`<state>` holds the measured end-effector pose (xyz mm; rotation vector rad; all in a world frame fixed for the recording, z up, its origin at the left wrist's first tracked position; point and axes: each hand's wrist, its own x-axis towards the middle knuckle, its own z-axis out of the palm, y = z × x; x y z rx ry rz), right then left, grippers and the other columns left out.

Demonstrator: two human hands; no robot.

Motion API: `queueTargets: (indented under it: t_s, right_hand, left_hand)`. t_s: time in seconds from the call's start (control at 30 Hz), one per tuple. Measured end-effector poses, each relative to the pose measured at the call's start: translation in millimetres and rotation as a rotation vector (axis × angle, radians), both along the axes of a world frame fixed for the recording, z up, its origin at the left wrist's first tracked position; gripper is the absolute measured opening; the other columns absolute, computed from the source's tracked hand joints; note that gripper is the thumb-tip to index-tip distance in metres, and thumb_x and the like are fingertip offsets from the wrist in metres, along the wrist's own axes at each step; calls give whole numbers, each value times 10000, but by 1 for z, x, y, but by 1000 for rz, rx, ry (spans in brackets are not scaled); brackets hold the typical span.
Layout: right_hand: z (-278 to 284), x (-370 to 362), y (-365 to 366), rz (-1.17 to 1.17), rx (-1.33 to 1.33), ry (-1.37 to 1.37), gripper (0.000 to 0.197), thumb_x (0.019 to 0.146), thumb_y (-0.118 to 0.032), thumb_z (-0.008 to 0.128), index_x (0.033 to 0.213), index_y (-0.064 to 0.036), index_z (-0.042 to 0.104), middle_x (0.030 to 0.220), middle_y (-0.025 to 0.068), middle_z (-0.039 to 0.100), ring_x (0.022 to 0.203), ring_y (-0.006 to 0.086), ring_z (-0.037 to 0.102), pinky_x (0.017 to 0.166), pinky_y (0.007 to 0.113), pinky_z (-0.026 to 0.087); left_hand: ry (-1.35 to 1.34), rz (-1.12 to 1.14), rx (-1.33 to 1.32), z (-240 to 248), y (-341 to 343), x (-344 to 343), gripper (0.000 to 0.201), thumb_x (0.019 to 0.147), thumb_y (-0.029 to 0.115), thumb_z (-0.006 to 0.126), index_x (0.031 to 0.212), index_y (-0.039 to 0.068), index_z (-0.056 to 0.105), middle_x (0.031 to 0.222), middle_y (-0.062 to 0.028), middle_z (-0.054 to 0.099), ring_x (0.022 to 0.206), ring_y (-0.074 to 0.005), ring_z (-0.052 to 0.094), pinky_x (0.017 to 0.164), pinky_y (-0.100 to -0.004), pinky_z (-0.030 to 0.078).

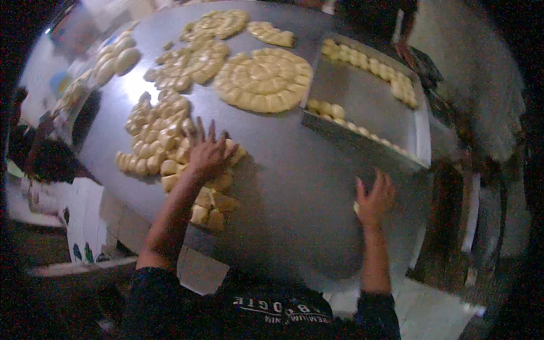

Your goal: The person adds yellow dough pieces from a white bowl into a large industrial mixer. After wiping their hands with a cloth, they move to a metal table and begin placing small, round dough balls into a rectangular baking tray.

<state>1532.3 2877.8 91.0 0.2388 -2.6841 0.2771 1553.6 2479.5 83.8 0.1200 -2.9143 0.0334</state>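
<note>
Dark shirt [249,326], hands [208,154] apart, bare tabletop [292,187] between dough pile [153,136] and tray [423,136] edge

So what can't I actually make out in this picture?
All in the head view:
- Left hand: its back hides the palm and any dough pieces beneath.
- Right hand: the pale bit at its edge is too small and blurred to identify.
- Tray: its near wall hides the near dough row's lower parts.
- Co-worker: cut off by the top edge.

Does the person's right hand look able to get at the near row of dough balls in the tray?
Probably yes: the right hand is on the near side of the tray, and only its near wall seems to stand before the near row of dough balls.
</note>
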Motion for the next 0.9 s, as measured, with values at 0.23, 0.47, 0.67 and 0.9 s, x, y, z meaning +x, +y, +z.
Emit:
queueTargets:
  t_s: [0.23, 0.47, 0.67, 0.9]
  right_hand:
    - [-38, 61, 43, 219, -118, -219, 221, 745, -197, 625, 882, -51, 531, 905, 153, 521, 887, 332, 495, 773, 453, 381]
    - [-16, 10, 18, 194, -389, -186, 198, 721, -136, 640, 861, -57, 525, 886, 133, 539, 844, 313, 502, 738, 430, 402]
    - [-23, -5, 78, -109, -204, -82, 224, 748, -132, 607, 942, -48, 532, 989, 148, 538, 937, 320, 510, 841, 418, 402]
    - [-8, 19, 107, 183, -549, -263, 326, 774, -166, 610, 1056, -22, 534, 1022, 120, 550, 975, 252, 536, 869, 360, 421]
  left_hand:
    - [-256, -268, 244, 35, 34, 20, 334, 808, 230, 577, 1099, 72, 534, 1135, -143, 538, 1216, -429, 323, 1029, -583, 147]
    - [-177, -396, 1005, 104, 124, 15, 222, 857, 83, 542, 1075, 55, 510, 957, -86, 554, 989, -224, 518, 825, -318, 433]
    - [-326, -96, 1567, 107, 127, 9, 248, 864, 170, 532, 1065, 26, 518, 1011, -69, 527, 883, -141, 518, 809, -273, 432]
    - [-242, 61, 1664, 84, 79, 41, 458, 802, 127, 629, 1215, 40, 452, 1090, -86, 537, 974, -165, 530, 797, -286, 466]
